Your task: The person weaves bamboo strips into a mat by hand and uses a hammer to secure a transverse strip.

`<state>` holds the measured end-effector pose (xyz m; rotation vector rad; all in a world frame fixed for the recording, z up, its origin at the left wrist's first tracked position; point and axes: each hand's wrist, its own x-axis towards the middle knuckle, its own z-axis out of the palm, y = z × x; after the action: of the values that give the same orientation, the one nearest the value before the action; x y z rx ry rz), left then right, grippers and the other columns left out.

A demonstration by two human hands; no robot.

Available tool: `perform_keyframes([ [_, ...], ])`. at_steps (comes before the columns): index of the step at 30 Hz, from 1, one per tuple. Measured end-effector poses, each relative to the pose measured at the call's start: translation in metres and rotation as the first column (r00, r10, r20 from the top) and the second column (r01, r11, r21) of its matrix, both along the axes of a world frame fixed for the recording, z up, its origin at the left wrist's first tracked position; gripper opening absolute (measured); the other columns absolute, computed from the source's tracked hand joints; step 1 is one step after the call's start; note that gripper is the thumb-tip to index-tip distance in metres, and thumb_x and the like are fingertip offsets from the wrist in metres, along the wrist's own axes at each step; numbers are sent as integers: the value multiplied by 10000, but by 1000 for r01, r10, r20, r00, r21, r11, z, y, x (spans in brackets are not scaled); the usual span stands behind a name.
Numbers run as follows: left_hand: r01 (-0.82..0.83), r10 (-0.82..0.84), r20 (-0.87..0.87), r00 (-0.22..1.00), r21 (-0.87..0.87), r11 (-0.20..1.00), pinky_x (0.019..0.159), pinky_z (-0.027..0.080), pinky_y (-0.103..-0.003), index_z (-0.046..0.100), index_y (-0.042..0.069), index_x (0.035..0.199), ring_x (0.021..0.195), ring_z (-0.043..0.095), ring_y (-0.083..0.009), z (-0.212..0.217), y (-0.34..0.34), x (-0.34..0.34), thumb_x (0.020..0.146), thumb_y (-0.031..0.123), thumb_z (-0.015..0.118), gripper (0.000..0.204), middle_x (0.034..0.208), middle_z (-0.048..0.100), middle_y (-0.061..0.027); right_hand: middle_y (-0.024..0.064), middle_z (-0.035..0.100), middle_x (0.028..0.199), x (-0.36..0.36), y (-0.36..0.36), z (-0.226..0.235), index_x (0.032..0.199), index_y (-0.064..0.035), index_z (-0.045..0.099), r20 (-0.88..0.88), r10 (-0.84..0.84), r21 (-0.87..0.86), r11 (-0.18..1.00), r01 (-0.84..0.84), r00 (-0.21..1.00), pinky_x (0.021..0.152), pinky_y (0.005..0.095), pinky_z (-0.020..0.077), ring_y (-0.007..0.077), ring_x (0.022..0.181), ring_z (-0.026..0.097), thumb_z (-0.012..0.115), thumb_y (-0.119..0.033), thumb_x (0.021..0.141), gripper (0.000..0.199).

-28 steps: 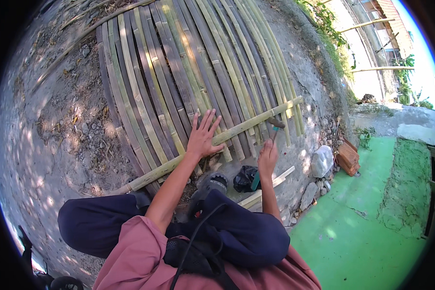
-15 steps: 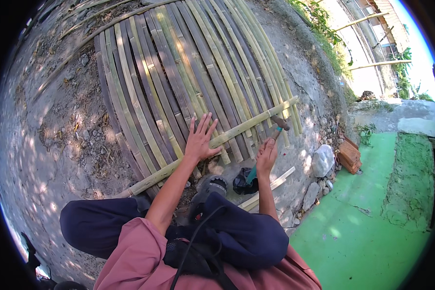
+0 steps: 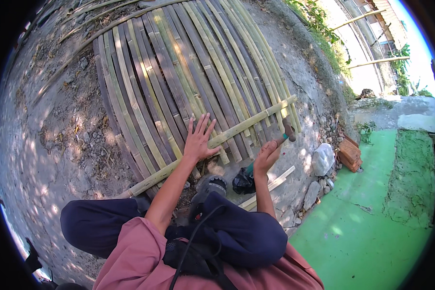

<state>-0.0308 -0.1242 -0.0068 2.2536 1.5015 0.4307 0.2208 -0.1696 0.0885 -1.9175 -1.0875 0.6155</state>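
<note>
A panel of long split bamboo slats (image 3: 176, 72) lies on the ground in front of me, green and grey-brown strips side by side. Across its near ends runs a bamboo crosspiece (image 3: 249, 122), slanting from lower left to upper right. My left hand (image 3: 199, 140) rests on the slats and the crosspiece with its fingers spread, holding nothing. In my right hand (image 3: 267, 157) is a hammer (image 3: 289, 132), gripped by its handle. The hammer head is just right of the crosspiece, near the outer slat ends; whether it touches them I cannot tell.
Beside my shoe (image 3: 210, 185) sits a black plastic bag (image 3: 244, 181). Loose bamboo strips (image 3: 275, 183) lie right of it. A pale rock (image 3: 322, 160) and stacked reddish-brown tiles (image 3: 349, 153) border the green pavement (image 3: 357, 227). More bamboo poles (image 3: 65, 75) lie at the far left.
The hammer has shifted slightly right and toward me, its head turning away from the crosspiece. My left hand stays in place on the bamboo.
</note>
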Motion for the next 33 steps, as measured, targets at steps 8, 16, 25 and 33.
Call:
perform_keyframes([
  [8,6,-7,-18,1000,-25,1000,1388,2,-623,265,186,1780,1725,126,-291,-3,-3,-6,819,761,741,1217,1858,173,-127,332,697,873,-30,-3,1,1150,35,590,46,238,-193,955,-225,970,704,574,503,590,875,696,469,-342,1190,399],
  [16,12,-12,21,1000,-18,1000,1383,-4,-634,278,188,1775,1724,130,-303,0,-2,3,823,761,727,1198,1853,189,-133,330,653,775,-8,-18,-27,1175,30,602,357,411,-305,900,-311,839,645,613,442,616,782,616,479,-370,1190,419],
  [25,7,-7,51,999,9,1000,1378,-3,-641,284,184,1773,1724,130,-314,2,1,11,824,763,728,1198,1852,190,-140,139,517,667,9,-12,-33,1035,33,575,207,13,170,984,-49,978,563,458,416,267,584,556,473,-340,1199,420],
  [33,-2,2,-7,1000,-21,1000,1380,0,-637,279,187,1775,1726,120,-306,0,-1,-4,825,766,729,1200,1856,179,-127,189,603,715,-5,5,11,1108,24,615,32,140,-28,990,-140,990,558,429,430,216,611,617,501,-394,1192,441],
])
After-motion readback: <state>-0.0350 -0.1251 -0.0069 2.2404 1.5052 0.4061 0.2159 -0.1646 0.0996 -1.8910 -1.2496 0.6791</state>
